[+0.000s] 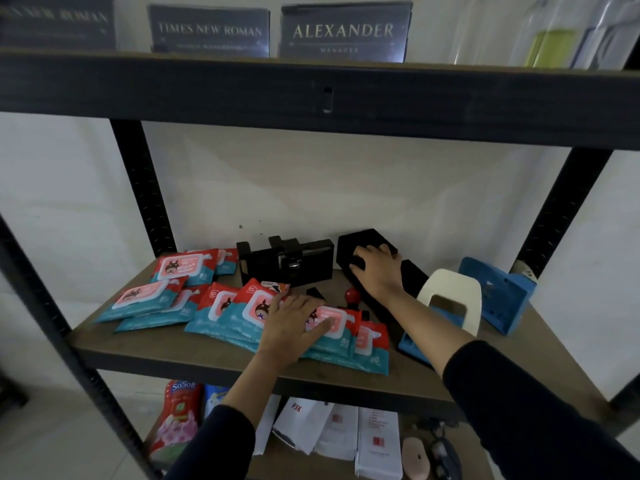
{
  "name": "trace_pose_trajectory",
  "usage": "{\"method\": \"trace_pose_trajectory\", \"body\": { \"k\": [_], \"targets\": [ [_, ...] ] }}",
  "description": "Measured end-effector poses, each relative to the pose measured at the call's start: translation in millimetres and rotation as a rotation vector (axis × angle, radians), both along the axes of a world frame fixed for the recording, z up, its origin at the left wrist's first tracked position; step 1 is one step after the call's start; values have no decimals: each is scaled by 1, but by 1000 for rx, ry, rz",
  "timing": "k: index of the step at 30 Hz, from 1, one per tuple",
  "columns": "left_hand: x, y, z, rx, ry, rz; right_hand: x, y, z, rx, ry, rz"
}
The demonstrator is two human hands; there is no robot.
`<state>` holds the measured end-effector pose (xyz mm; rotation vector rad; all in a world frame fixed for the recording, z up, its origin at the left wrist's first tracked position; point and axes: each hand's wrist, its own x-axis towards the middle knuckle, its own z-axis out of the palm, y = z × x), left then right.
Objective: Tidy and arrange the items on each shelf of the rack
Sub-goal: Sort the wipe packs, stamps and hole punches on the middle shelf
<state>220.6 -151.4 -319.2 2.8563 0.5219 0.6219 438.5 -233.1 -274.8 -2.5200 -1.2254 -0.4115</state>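
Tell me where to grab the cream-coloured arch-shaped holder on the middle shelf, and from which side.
Grip the cream arch-shaped holder by its rounded top bar, probably from above and the front. It stands upright with an open window below the bar, so fingers can hook through. The blue holder crowds its right side, and the right hand on a black holder occupies the left.

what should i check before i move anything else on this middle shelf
1. Left hand flat on wipe packs, not gripping: ok.
2. Right hand on black object at the back: ok; grip firmness: cannot tell.
3. Wipe packs stacked neatly: not ok, scattered and overlapping.
4. Front packs near shelf edge: not ok, could slip.
5. Red knob between the arms, clear of them: cannot tell.
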Motion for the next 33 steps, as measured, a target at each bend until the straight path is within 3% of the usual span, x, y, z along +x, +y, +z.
{"method": "trace_pose_trajectory", "body": {
  "k": [14,23,33],
  "targets": [
    [-1,0,-1,-7,1,-3,0,3,0,-69,-17,38],
    [0,3,-4,9,-26,-8,-5,-6,-18,38,-75,114],
    [0,1,-2,11,-31,-15,8,-17,-20,-8,20,31]
  ]
}}
